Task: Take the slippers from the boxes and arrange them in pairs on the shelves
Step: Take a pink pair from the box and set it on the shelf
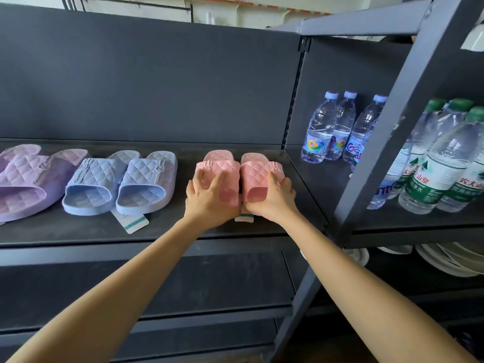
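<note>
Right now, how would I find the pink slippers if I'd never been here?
Find the dark shelf. The pink slippers sit rightmost on it, nearest the water bottles. They alone are pink, held by the left hand and right hand.

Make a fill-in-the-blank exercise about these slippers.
The left hand and right hand grip the pink slippers on the ____.
The blue slippers lie between the pink pair and the ____ pair.
Water bottles stand to the ____ of the pink slippers.
Missing words: shelf, purple, right.
</note>
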